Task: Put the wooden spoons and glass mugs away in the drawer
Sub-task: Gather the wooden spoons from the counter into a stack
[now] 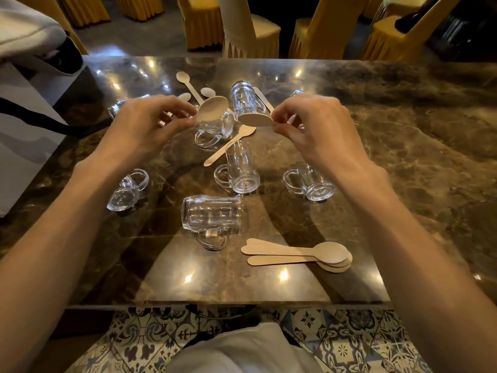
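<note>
Stacked pale wooden spoons [298,255] are lying nearest on worktop [403,157], left hand [146,122] and right hand [314,125] each pinching one flat spoon.

The single head-worn camera looked forward and steeply down from close above the marble table [403,130], with both forearms reaching in from the bottom corners and patterned floor tiles [336,345] below
</note>
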Demonstrator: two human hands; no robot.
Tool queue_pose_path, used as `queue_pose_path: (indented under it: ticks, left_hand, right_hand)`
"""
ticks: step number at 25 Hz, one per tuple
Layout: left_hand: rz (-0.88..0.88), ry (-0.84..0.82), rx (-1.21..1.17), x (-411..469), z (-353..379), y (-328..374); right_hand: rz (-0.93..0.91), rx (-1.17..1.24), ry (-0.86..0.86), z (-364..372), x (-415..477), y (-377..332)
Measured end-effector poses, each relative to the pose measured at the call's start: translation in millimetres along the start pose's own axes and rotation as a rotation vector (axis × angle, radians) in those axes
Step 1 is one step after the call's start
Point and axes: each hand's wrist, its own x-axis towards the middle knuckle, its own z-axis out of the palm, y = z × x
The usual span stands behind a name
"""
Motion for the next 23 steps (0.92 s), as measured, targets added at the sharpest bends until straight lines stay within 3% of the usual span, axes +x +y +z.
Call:
queue_pose_path:
  ticks: [10, 23]
  left_hand:
    - [0.122, -0.131, -0.172, -15, -10, 66]
    - [0.289, -0.463, -0.09, -29, 60, 110]
  right_hand:
    - [-0.009, -0.029, -0.026, -29, -63, -15]
    - [-0.007, -0.181, -0.142, 8, -162, -10]
